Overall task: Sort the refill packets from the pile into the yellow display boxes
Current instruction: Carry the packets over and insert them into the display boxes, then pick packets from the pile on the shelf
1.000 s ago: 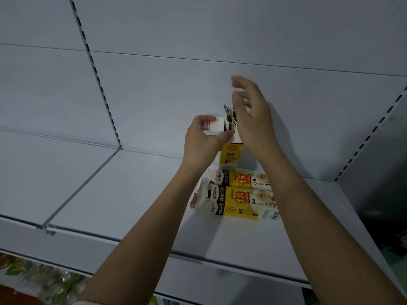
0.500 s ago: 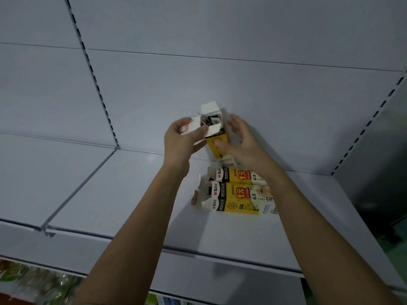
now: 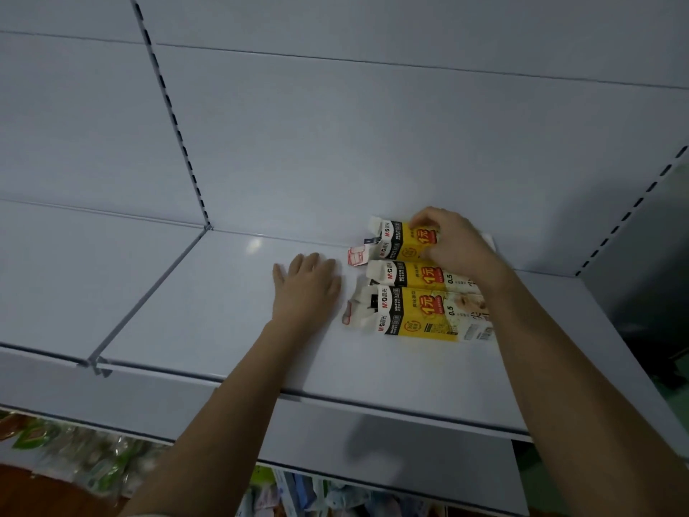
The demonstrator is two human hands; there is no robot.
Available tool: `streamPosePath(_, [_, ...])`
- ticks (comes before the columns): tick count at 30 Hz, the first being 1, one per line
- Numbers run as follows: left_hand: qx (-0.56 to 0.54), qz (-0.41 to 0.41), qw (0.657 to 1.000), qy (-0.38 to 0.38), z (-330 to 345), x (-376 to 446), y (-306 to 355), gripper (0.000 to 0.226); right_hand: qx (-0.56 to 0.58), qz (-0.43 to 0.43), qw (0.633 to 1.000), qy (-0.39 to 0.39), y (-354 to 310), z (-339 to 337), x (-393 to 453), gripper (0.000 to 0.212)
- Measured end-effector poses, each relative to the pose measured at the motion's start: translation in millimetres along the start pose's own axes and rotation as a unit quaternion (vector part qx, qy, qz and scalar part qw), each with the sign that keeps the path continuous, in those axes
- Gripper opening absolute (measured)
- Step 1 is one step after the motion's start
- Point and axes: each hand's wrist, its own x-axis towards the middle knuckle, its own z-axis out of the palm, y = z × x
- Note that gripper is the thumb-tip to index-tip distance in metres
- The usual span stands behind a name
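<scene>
Below shelf (image 3: 223, 330), blurred packaged goods (image 3: 74, 453); 3 yellow boxes (image 3: 421, 311) on top.

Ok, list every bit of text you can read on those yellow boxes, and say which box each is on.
"M&G", then "1元": back box, under the right hand.
"M&G", "1元", "0.5": middle box.
"M&G", "1元", "0.5": front box.
Barcode digits, the round yellow seals, the black-band small print and the large characters at the boxes' right ends: too small or blurred.
Left hand, flat on the shelf: no text.
</scene>
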Motion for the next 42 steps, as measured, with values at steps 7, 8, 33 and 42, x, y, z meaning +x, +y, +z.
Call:
streamPosePath(7, [0.052, 0.028, 0.997, -0.045, 1, 1, 0, 0.036, 0.008, 0.053, 0.998, -0.026, 4, 11, -14, 0.028])
streamPosePath(8, [0.051, 0.028, 0.997, -0.045, 1, 0, 0, 0.035, 0.004, 0.051, 0.998, -0.025, 5, 14, -17, 0.029])
streamPosePath(33, [0.039, -0.313, 0.948, -0.044, -143, -335, -91, 0.054, 0.122, -0.111, 0.954, -0.249, -74, 123, -213, 0.017])
streamPosePath(42, [-0.016, -0.547, 0.832, -0.095, -174, -476, -160, 0.05, -0.037, -0.185, 0.87, -0.456, -165, 237, -242, 0.026])
